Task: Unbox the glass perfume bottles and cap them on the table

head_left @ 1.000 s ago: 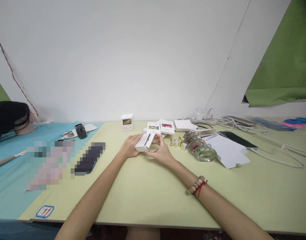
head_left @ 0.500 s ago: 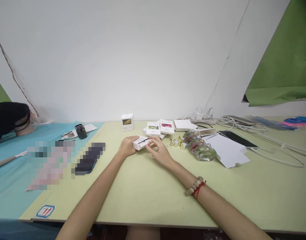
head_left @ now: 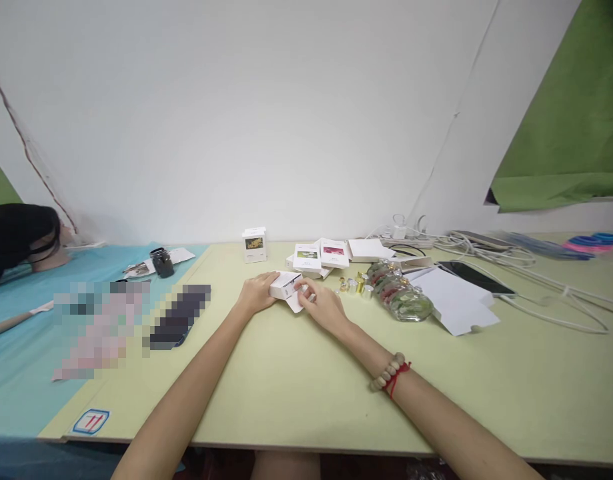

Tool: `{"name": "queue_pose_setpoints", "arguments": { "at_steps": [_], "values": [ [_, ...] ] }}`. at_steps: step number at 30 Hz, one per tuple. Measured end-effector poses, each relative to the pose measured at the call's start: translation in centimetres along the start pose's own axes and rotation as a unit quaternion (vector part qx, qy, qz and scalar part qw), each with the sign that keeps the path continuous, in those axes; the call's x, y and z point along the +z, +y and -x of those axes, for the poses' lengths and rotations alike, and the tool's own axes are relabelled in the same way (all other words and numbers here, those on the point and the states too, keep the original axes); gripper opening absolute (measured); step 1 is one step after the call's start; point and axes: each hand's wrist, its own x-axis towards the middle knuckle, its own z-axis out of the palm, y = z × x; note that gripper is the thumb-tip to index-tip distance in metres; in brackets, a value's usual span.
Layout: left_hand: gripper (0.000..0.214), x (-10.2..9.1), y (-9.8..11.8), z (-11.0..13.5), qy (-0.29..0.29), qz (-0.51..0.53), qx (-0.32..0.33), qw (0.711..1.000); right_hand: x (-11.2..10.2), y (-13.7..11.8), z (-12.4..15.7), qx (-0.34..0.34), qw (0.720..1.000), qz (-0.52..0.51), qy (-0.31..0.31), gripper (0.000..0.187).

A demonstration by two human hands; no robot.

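White box [head_left: 280,285] lies between left and right fingers [head_left: 310,287].

Fingers [head_left: 309,287] partly hide the white box [head_left: 282,287]

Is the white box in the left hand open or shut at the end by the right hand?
Open: a flap sticks out from that end of the white box, beside the right hand.
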Motion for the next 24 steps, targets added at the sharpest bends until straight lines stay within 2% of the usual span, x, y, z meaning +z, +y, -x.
{"name": "queue_pose_setpoints", "arguments": {
  "at_steps": [8,24],
  "values": [
    [0.043,-0.1,0.1,-0.1,-0.017,-0.006,-0.013,1.000,-0.1,-1.0,0.2,0.003,0.997,0.080,0.003,0.032],
    [0.043,-0.1,0.1,0.0,-0.003,0.003,-0.009,1.000,0.1,-0.6,0.1,0.025,0.996,0.083,0.016,0.037]
  ]
}}
